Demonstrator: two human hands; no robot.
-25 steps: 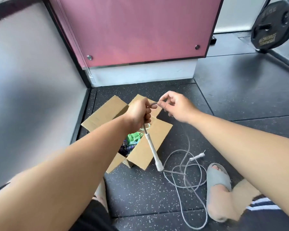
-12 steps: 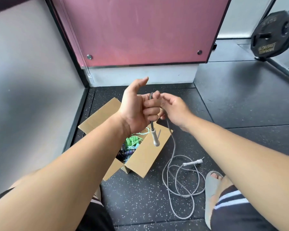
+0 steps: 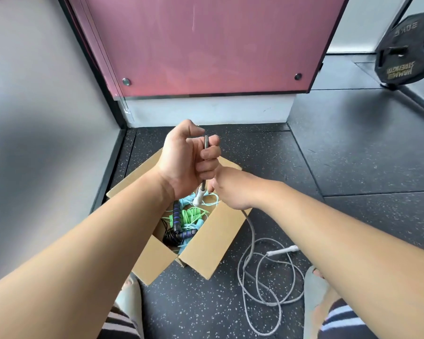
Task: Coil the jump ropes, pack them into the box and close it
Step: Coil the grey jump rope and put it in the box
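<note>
1. While the brown cardboard box (image 3: 206,250) sits open on the black speckled rubber floor (image 3: 353,167), flaps folded outward, a grey jump rope (image 3: 252,241) is held up over it.
2. The left hand (image 3: 186,157) is closed tight, fingers curled round a doubled-over bit of the grey cord. That bit is kept roughly upright, and a small loop pokes out above the fist.
3. One white plastic handle (image 3: 198,198) is left dangling just under that fist, over the box opening.
4. The right hand (image 3: 233,189) is tucked just beside and below the left one. Its fingers are hidden, so honestly it can't be told whether anything is gripped. The cord is seen coming out from under it and dropping to the floor.
5. The remaining cord is spread in loose loops on the floor right of the box, with the second white handle (image 3: 282,250) lying at their far side.
6. Inside the box, a green rope (image 3: 189,215), a light blue rope (image 3: 198,222) and a black rope with purple foam handles (image 3: 176,216) are piled together.
7. Grey slippers (image 3: 316,297) are seen at the near edge, a pink panel (image 3: 206,45) on the far side and a black weight plate (image 3: 406,50) far right.
</note>
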